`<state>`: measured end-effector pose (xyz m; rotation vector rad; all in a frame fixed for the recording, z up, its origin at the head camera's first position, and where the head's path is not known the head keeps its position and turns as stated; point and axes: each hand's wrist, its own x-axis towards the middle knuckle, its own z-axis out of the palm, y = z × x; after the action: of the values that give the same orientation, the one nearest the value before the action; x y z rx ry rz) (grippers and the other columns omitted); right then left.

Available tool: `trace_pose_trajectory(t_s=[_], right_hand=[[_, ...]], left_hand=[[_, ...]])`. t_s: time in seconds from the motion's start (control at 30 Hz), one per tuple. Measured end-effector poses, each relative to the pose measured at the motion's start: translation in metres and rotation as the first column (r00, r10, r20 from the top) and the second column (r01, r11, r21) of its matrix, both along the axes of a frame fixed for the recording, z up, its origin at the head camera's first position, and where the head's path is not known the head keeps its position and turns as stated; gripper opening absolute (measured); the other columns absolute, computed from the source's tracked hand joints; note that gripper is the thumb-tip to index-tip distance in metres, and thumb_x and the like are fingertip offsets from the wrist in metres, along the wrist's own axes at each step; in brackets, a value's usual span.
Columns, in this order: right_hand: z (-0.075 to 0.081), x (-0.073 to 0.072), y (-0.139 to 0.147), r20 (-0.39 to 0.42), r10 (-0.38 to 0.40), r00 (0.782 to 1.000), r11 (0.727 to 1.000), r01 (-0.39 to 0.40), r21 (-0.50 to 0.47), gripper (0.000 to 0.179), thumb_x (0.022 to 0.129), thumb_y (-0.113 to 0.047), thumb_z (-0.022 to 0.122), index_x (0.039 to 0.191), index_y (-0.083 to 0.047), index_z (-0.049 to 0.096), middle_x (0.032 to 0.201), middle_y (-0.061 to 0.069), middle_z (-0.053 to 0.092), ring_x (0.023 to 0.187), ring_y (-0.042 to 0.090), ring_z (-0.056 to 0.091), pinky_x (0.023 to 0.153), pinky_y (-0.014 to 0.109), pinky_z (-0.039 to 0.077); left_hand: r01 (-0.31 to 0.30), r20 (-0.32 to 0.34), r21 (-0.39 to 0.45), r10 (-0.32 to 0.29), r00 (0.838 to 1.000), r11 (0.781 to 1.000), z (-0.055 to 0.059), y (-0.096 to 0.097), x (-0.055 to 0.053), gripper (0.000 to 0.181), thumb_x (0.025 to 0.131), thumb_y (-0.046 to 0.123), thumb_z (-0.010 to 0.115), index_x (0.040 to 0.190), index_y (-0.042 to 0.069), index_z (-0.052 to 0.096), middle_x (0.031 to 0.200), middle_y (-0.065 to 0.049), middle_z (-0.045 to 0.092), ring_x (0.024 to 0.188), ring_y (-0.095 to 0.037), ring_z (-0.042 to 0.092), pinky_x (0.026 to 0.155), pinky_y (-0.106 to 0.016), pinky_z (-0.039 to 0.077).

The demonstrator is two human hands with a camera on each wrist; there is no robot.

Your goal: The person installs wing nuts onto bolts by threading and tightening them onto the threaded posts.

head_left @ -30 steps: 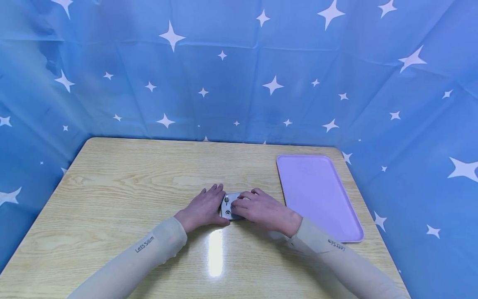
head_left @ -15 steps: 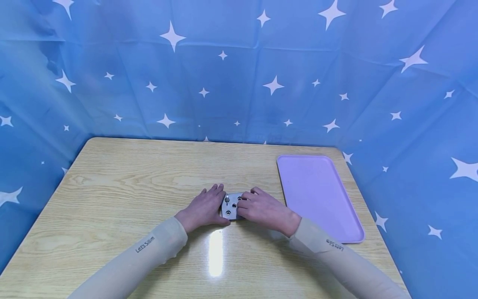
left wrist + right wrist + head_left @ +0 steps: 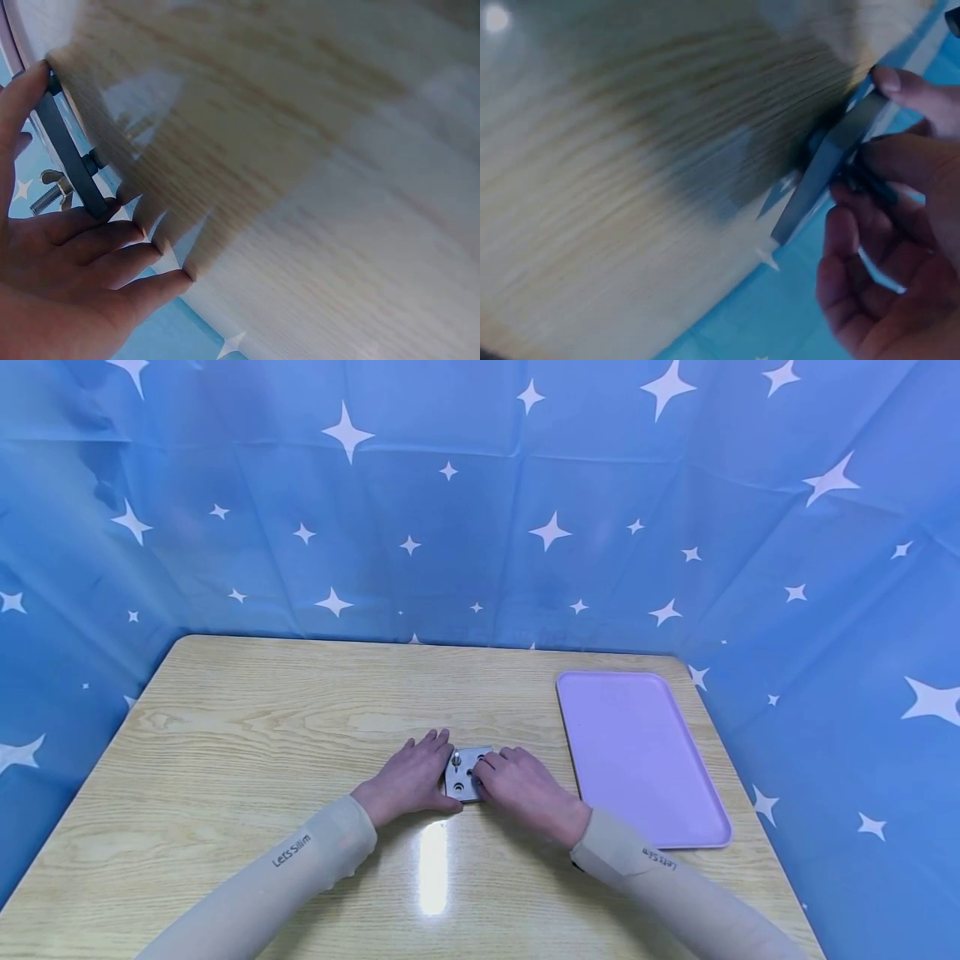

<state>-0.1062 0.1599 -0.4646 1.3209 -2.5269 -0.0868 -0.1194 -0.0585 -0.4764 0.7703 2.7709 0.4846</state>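
Note:
A small silver metal plate (image 3: 466, 783) with several holes lies between my hands on the table. A bolt with a wing nut (image 3: 58, 184) stands up from its left part. My left hand (image 3: 408, 781) holds the plate's left end between thumb and index finger, the other fingers stretched out on the table. At the plate's right part, my right hand (image 3: 525, 789) pinches a dark rod-like piece (image 3: 874, 182), and one fingertip touches the plate's end. In the right wrist view that piece is shadowed, so its kind is unclear. The fingers hide the plate's right side.
A purple tray (image 3: 637, 752) lies on the wooden table (image 3: 300, 693) to the right, beyond my right forearm. Blue cloth (image 3: 480, 502) with white stars hangs behind the table and at both sides.
The right hand first slid a little right, uncovering the middle hole. Now its fingers have drawn together over the plate's right part and its wrist has shifted left. The left hand stays put.

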Motion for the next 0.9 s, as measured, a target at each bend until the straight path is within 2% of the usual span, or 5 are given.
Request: trace_pose_trajectory(t_s=[0.3,0.6,0.8,0.9], right_hand=[[-0.005,0.005,-0.007,0.039,-0.111,0.993,0.987,0.115,-0.115,0.015,0.088,-0.015,0.077,0.082,-0.009,0.064,0.077,0.002,0.061,0.06,0.015,0.051,0.055,0.029,0.044],[-0.008,0.006,-0.012,0.065,-0.181,0.981,0.973,0.188,-0.131,0.02,0.088,-0.011,0.074,0.078,-0.008,0.056,0.069,0.001,0.053,0.057,0.015,0.048,0.052,0.03,0.042],[-0.011,0.004,-0.013,0.141,-0.22,0.965,0.952,0.244,-0.186,0.024,0.09,-0.007,0.07,0.075,-0.01,0.051,0.064,-0.001,0.05,0.054,0.013,0.045,0.05,0.031,0.042],[-0.008,0.004,-0.012,0.165,-0.209,0.964,0.955,0.237,-0.178,0.021,0.091,-0.009,0.069,0.078,-0.009,0.053,0.064,-0.002,0.05,0.054,0.013,0.045,0.05,0.03,0.042]], left_hand=[[0.004,-0.013,0.012,-0.004,1.0,1.0,0.0,0.0,0.001,0.098,0.077,0.053,0.088,0.146,-0.006,0.05,0.157,-0.026,0.041,0.146,-0.044,0.038,0.115,-0.061,0.035],[-0.008,-0.022,0.014,0.009,1.0,1.0,-0.001,0.001,0.001,0.095,0.076,0.053,0.089,0.142,-0.005,0.054,0.155,-0.028,0.043,0.146,-0.043,0.04,0.114,-0.061,0.036],[-0.005,-0.046,0.016,0.006,0.999,1.0,-0.002,0.004,0.003,0.087,0.076,0.053,0.089,0.134,-0.005,0.059,0.151,-0.031,0.047,0.143,-0.045,0.043,0.111,-0.062,0.039],[-0.004,-0.055,-0.004,0.004,0.998,1.0,-0.001,0.005,0.003,0.088,0.076,0.053,0.089,0.136,-0.004,0.058,0.152,-0.03,0.047,0.143,-0.044,0.044,0.111,-0.061,0.04]])
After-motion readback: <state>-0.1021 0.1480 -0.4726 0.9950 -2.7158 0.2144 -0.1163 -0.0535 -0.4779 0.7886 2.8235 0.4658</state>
